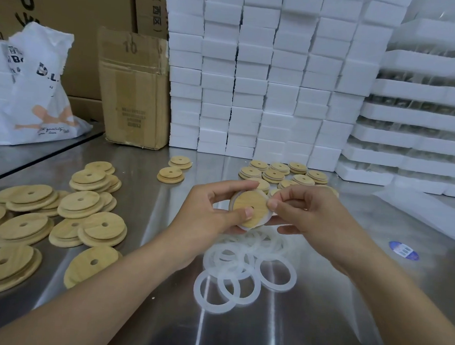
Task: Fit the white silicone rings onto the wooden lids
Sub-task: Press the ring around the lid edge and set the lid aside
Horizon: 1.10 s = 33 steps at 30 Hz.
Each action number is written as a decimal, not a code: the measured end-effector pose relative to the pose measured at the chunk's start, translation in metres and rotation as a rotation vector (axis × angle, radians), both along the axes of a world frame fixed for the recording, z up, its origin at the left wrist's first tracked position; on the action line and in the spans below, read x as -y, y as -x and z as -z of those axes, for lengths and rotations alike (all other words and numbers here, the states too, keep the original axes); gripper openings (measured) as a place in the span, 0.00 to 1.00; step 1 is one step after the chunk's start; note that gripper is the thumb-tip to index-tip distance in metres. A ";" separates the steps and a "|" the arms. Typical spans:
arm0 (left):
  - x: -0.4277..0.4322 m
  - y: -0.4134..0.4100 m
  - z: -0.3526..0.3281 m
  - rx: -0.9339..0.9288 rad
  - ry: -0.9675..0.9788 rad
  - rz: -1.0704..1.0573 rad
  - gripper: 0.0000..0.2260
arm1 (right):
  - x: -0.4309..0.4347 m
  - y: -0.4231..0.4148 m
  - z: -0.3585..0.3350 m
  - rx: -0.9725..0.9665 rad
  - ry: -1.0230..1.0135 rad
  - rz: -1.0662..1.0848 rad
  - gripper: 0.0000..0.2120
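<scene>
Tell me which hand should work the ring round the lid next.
Probably right. The right hand pinches the ring at the edge of the lid; the left hand grips the lid, thumb on its face.

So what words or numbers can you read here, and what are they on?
"10": handwritten on the small cardboard box.
"D.L": white plastic bag; its cursive line is too blurred.
"P": big carton at far left, cut off.
Chinese characters on the carton behind: too unclear to read.
Blue sticker: too blurred.
</scene>
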<state>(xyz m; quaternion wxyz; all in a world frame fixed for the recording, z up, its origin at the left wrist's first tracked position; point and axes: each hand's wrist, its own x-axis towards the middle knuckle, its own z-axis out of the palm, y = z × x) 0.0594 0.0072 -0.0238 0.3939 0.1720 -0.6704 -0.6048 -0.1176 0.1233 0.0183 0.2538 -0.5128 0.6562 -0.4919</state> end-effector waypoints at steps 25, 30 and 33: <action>0.003 -0.003 -0.006 0.039 -0.003 0.043 0.15 | -0.001 0.004 0.002 0.030 -0.062 -0.098 0.07; 0.003 -0.005 -0.006 0.073 0.014 0.018 0.16 | 0.001 0.001 0.005 0.011 0.011 -0.057 0.06; 0.002 -0.004 -0.004 0.130 0.065 0.018 0.17 | 0.003 0.001 0.006 0.022 0.049 -0.024 0.06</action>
